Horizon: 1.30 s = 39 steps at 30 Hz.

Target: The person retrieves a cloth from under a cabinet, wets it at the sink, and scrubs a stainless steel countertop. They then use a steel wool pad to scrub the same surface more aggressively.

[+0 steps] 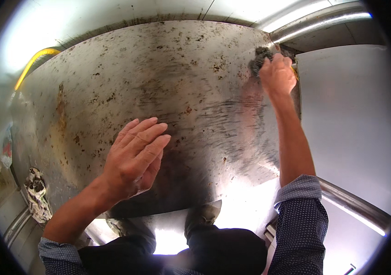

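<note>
My right hand point(278, 74) is closed around a dark scouring pad point(260, 60), which looks like metal wool, near the far right corner of a dirty metal sheet point(168, 86). Brown spots and crusts cover the sheet, and dark streaks run over its middle and right side. Over the near middle of the sheet, my left hand point(137, 154) is spread slightly and holds nothing. Whether its palm touches the metal cannot be told. Something yellow shows behind my right hand, mostly hidden by it.
A yellow hose point(32, 63) curves at the far left. A crumpled cloth point(37, 196) lies at the near left edge, beside plastic bags point(5, 151). Metal tubes point(353, 202) and a smooth pale panel point(346, 113) are at the right. My feet are below the near edge.
</note>
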Available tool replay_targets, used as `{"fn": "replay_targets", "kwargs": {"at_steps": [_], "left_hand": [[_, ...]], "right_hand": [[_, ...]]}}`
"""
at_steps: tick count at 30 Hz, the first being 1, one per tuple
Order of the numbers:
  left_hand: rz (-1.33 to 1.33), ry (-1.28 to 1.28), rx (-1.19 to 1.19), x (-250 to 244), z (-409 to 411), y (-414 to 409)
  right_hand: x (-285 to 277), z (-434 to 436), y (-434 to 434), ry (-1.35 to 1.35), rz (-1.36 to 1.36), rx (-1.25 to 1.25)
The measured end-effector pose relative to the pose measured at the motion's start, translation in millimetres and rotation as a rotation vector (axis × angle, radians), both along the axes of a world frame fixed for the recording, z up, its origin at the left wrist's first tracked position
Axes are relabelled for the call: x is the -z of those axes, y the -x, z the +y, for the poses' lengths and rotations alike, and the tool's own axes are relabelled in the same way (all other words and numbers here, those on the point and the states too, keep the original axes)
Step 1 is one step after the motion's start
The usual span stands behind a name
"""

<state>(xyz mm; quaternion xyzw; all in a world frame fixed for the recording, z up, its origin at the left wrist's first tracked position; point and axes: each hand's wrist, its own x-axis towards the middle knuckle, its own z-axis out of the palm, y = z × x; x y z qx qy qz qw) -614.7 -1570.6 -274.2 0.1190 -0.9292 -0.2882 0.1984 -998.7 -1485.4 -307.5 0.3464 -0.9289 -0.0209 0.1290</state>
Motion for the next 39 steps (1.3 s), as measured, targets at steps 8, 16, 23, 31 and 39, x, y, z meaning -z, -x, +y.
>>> {"fn": "replay_targets", "kwargs": {"at_steps": [8, 16, 23, 31, 39], "left_hand": [[0.025, -0.034, 0.028, -1.3, 0.7, -17.9], [0.022, -0.023, -0.091, 3.0, -14.2, -44.5], [0.081, -0.076, -0.175, 1.6, -11.0, -78.1], [0.097, -0.123, -0.191, -1.2, -13.1, -91.2], [0.117, -0.115, -0.283, 0.7, -17.2, -101.1]], "right_hand": [[2.7, -27.3, -4.7, 0.056, 0.049, -0.048], [9.0, -26.5, -215.1, 0.198, -0.296, -0.758], [8.8, -9.7, -133.4, 0.189, -0.086, -0.484], [7.9, -22.2, -157.3, 0.183, -0.123, -0.534], [23.0, -10.6, -208.3, 0.278, -0.23, -0.731]]}}
